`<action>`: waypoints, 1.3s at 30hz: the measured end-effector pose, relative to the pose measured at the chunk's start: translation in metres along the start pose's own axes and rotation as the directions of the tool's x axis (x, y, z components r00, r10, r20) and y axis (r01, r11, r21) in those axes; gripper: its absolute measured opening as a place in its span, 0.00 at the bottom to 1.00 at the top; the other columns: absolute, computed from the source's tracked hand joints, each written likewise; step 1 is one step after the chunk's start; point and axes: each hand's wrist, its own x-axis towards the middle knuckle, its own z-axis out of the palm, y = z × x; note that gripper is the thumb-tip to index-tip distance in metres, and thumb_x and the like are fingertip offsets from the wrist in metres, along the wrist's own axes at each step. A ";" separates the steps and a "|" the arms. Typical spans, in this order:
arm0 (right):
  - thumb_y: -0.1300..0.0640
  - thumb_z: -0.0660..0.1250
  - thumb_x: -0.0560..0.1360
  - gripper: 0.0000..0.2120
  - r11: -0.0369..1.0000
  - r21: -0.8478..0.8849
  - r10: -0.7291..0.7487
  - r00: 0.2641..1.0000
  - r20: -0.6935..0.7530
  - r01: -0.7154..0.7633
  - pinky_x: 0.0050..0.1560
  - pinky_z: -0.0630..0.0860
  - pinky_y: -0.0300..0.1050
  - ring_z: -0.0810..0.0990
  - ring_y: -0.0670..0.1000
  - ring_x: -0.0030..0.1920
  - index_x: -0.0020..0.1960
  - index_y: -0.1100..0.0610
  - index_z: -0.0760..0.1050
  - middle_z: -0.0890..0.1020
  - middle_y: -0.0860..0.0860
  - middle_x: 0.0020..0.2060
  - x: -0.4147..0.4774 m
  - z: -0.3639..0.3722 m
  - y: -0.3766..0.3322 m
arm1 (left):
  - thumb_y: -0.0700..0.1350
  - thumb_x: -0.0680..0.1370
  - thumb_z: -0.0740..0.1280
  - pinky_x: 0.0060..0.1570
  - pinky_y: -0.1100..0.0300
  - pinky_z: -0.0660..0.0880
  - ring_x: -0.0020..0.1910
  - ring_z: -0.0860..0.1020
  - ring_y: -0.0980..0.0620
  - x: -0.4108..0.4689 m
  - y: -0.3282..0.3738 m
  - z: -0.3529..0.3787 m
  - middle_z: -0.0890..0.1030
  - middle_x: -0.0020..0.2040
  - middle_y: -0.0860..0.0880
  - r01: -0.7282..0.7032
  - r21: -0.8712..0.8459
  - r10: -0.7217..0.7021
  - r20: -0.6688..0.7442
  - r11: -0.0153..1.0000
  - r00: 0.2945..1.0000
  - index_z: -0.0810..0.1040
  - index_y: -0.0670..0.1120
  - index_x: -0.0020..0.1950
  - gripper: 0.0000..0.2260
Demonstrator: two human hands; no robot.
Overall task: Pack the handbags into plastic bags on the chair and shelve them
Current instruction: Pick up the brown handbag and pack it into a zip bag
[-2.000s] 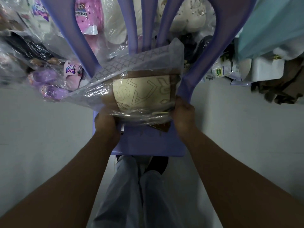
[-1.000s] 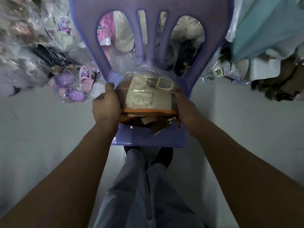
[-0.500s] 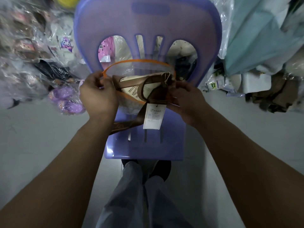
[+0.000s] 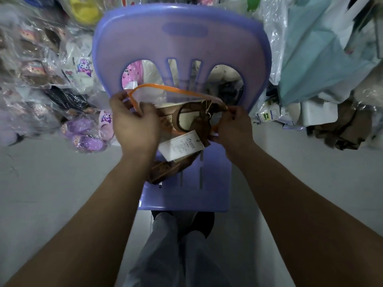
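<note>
A cream and brown handbag (image 4: 187, 119) sits inside a clear plastic bag (image 4: 163, 96) with an orange zip rim, above the seat of a purple plastic chair (image 4: 182, 44). My left hand (image 4: 134, 125) pinches the orange rim at the bag's left end. At the right end, my right hand (image 4: 234, 127) pinches the rim too. A white paper tag (image 4: 180, 148) and a brown strap (image 4: 165, 168) hang out of the bag's mouth over the seat.
Piles of plastic-wrapped slippers and soft goods (image 4: 51, 83) lie on the floor to the left of the chair. More bagged goods and a teal cloth (image 4: 323, 65) sit to the right. My legs (image 4: 176, 249) stand at the chair's front edge on pale floor.
The bagged handbag was turned upright from lying flat, so the orange mouth now faces up. Both hands shifted from its sides to the rim's two ends; the tag and strap swung out.
</note>
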 end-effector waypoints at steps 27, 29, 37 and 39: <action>0.61 0.73 0.72 0.29 0.966 -0.249 0.111 0.977 0.180 -0.064 0.43 0.84 0.52 0.81 0.57 0.48 0.68 0.52 0.64 0.76 0.56 0.58 0.004 -0.003 -0.002 | 0.49 0.68 0.68 0.53 0.41 0.76 0.55 0.75 0.32 -0.006 0.021 0.023 0.67 0.64 0.39 -0.503 0.421 0.277 0.490 0.755 0.827 0.68 0.44 0.67 0.29; 0.64 0.72 0.73 0.28 0.986 -0.028 0.166 0.964 0.209 -0.164 0.39 0.85 0.55 0.84 0.58 0.43 0.68 0.53 0.64 0.77 0.58 0.58 0.002 -0.001 -0.014 | 0.50 0.71 0.70 0.48 0.42 0.75 0.53 0.76 0.31 -0.007 0.023 0.024 0.71 0.61 0.39 -0.516 0.512 0.264 0.485 0.687 0.834 0.66 0.39 0.66 0.28; 0.70 0.69 0.68 0.25 0.892 0.408 0.193 0.980 0.040 -0.192 0.27 0.76 0.41 0.79 0.54 0.32 0.64 0.64 0.69 0.79 0.64 0.51 0.002 0.016 -0.015 | 0.59 0.77 0.56 0.59 0.45 0.68 0.59 0.73 0.32 -0.003 0.028 0.027 0.74 0.60 0.37 -0.589 0.609 0.136 0.625 0.531 0.769 0.70 0.44 0.63 0.23; 0.70 0.70 0.68 0.24 0.843 0.473 0.250 0.965 0.075 -0.256 0.28 0.76 0.40 0.79 0.52 0.30 0.64 0.69 0.72 0.79 0.60 0.41 0.005 0.019 -0.009 | 0.63 0.71 0.53 0.65 0.43 0.63 0.61 0.71 0.35 -0.006 0.026 0.024 0.73 0.61 0.40 -0.597 0.562 0.098 0.676 0.572 0.730 0.70 0.45 0.63 0.29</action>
